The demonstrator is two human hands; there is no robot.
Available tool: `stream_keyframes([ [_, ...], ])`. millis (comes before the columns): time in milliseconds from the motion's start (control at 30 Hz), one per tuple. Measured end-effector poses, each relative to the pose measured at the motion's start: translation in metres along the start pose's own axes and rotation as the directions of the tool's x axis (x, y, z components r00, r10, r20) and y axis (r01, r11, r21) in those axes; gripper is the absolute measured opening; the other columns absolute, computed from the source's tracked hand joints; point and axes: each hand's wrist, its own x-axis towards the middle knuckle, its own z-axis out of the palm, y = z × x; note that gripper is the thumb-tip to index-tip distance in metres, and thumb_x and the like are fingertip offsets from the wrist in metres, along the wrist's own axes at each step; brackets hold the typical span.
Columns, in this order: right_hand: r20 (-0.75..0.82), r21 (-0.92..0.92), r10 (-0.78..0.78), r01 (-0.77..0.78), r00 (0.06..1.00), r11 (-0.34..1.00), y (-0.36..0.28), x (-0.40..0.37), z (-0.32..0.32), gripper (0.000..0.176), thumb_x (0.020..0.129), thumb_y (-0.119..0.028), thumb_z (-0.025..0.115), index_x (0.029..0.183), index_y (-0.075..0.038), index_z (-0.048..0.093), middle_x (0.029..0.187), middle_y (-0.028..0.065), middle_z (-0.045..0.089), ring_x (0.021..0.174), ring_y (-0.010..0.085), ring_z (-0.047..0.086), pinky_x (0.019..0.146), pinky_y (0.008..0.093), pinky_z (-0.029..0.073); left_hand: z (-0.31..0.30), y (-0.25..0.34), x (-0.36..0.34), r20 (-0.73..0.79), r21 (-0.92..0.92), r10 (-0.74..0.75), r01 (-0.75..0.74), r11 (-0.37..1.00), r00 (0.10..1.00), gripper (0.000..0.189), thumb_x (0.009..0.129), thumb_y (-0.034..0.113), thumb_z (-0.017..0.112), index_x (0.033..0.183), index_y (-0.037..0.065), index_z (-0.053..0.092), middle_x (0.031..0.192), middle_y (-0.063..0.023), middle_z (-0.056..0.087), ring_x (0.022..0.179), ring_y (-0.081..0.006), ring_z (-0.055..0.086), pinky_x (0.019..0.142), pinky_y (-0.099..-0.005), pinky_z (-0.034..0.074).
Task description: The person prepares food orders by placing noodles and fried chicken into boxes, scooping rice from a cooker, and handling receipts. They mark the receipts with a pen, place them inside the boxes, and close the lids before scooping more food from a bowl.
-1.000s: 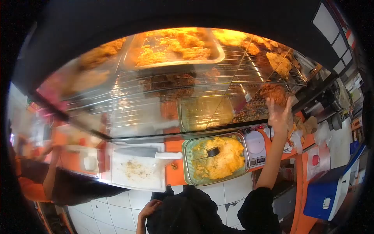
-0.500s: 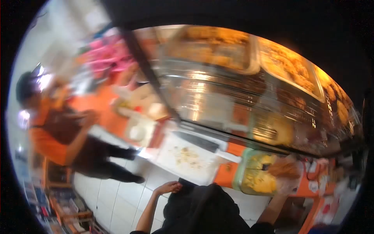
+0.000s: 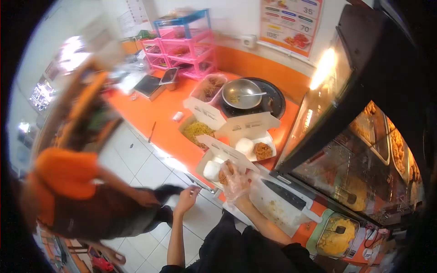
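My gloved right hand (image 3: 236,183) clamps fried chicken (image 3: 226,173) beside rice (image 3: 211,171) in the near box (image 3: 221,149), the far box (image 3: 248,123) already full, my left hand (image 3: 186,199) loose and empty.

Right hand (image 3: 236,182), in a clear plastic glove, is closed around a fried chicken piece (image 3: 226,174) inside an open white takeaway box (image 3: 223,151), touching the rice ball (image 3: 211,171) at its 9 o'clock. Left hand (image 3: 187,199), bare with fingers loose, hangs over the floor tiles at the box's 7 o'clock. A second open box (image 3: 253,123), at 1 o'clock from the first, holds rice and chicken. A cleaver (image 3: 284,193) lies on the white cutting board (image 3: 268,213) at the right hand's 4 o'clock. A steel bowl (image 3: 241,93) stands at 12 o'clock on the orange counter (image 3: 154,113). A co-worker in an orange shirt (image 3: 68,175) stands at 9 o'clock.
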Motion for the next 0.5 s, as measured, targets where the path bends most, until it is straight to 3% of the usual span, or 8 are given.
stream_keyframes([
  [33, 0.099, -0.117, 0.073, -0.062, 0.992, 0.991, 0.001, 0.007, 0.012, 0.064, 0.069, -0.009, 0.065, 0.130, -0.010, 0.048, 0.138, 0.0165, 0.037, 0.111, 0.0347, 0.052, 0.086, 0.0379, 0.049, -0.004, 0.001, 0.013, -0.150, 0.031, 0.048, -0.043, 0.999, 0.988, 0.025, 0.094, 0.020, 0.049, 0.104, 0.001, 0.060, 0.095, -0.0147, 0.064, 0.082, -0.0226, 0.063, 0.071, -0.0333, 0.050],
  [67, -0.132, -0.141, -0.089, 0.070, 0.987, 0.987, 0.018, 0.005, 0.048, 0.053, 0.067, -0.010, 0.065, 0.118, -0.011, 0.055, 0.117, 0.0140, 0.054, 0.100, 0.0362, 0.056, 0.085, 0.0408, 0.046, -0.010, 0.013, 0.023, -0.233, -0.023, 0.040, -0.047, 0.999, 0.972, 0.023, 0.093, 0.019, 0.050, 0.103, 0.001, 0.060, 0.096, -0.0155, 0.063, 0.083, -0.0259, 0.062, 0.069, -0.0347, 0.050],
  [133, -0.025, 0.273, -0.141, 0.142, 0.990, 0.952, 0.032, 0.000, 0.026, 0.041, 0.068, -0.008, 0.062, 0.109, -0.009, 0.060, 0.101, 0.0120, 0.060, 0.090, 0.0321, 0.060, 0.080, 0.0387, 0.048, -0.013, 0.015, 0.046, -0.297, -0.016, 0.125, -0.136, 0.991, 0.947, 0.023, 0.093, 0.017, 0.050, 0.109, 0.002, 0.057, 0.100, -0.0167, 0.061, 0.087, -0.0299, 0.061, 0.071, -0.0368, 0.050],
  [200, -0.005, 0.647, -0.063, 0.051, 0.998, 0.761, 0.058, 0.001, -0.005, 0.031, 0.069, -0.006, 0.059, 0.100, -0.007, 0.063, 0.084, 0.0104, 0.064, 0.078, 0.0276, 0.062, 0.074, 0.0361, 0.050, -0.007, 0.015, 0.067, -0.331, 0.064, 0.244, -0.237, 0.969, 0.912, 0.025, 0.092, 0.016, 0.050, 0.113, 0.003, 0.055, 0.104, -0.0181, 0.060, 0.091, -0.0327, 0.060, 0.076, -0.0382, 0.049],
  [267, -0.073, 0.819, 0.220, -0.067, 0.973, 0.570, 0.066, 0.015, -0.040, 0.024, 0.070, -0.004, 0.057, 0.093, -0.004, 0.065, 0.075, 0.0101, 0.064, 0.069, 0.0238, 0.063, 0.068, 0.0324, 0.051, 0.001, 0.011, 0.086, -0.341, 0.218, 0.414, -0.358, 0.908, 0.844, 0.027, 0.091, 0.013, 0.051, 0.116, 0.003, 0.053, 0.108, -0.0192, 0.059, 0.095, -0.0349, 0.058, 0.081, -0.0391, 0.047],
  [367, -0.347, 0.367, 0.326, -0.192, 0.880, 0.910, 0.085, 0.066, -0.058, 0.014, 0.070, -0.007, 0.059, 0.083, -0.005, 0.065, 0.068, 0.0082, 0.062, 0.064, 0.0218, 0.062, 0.061, 0.0323, 0.050, -0.001, 0.006, 0.098, -0.145, 0.258, 0.442, -0.398, 0.880, 0.885, 0.030, 0.087, 0.009, 0.053, 0.116, 0.004, 0.054, 0.108, -0.0192, 0.059, 0.100, -0.0361, 0.056, 0.086, -0.0403, 0.045],
  [433, -0.141, -0.301, 0.331, -0.359, 0.933, 0.884, 0.126, 0.094, -0.025, 0.005, 0.069, -0.011, 0.062, 0.072, -0.008, 0.065, 0.060, 0.0055, 0.060, 0.059, 0.0210, 0.060, 0.054, 0.0347, 0.048, -0.004, 0.001, 0.103, -0.130, 0.173, 0.309, -0.285, 0.943, 0.942, 0.029, 0.083, 0.005, 0.054, 0.112, 0.003, 0.058, 0.101, -0.0190, 0.061, 0.095, -0.0345, 0.058, 0.081, -0.0403, 0.047],
  [500, 0.197, -0.719, 0.415, -0.157, 0.888, 0.677, 0.154, 0.108, -0.004, 0.007, 0.067, -0.015, 0.064, 0.060, -0.012, 0.065, 0.052, 0.0029, 0.057, 0.053, 0.0202, 0.058, 0.047, 0.0371, 0.046, -0.016, 0.011, 0.093, -0.082, 0.137, 0.172, -0.160, 0.978, 0.982, 0.026, 0.084, 0.004, 0.054, 0.109, 0.002, 0.060, 0.096, -0.0190, 0.063, 0.089, -0.0333, 0.061, 0.077, -0.0393, 0.049],
])
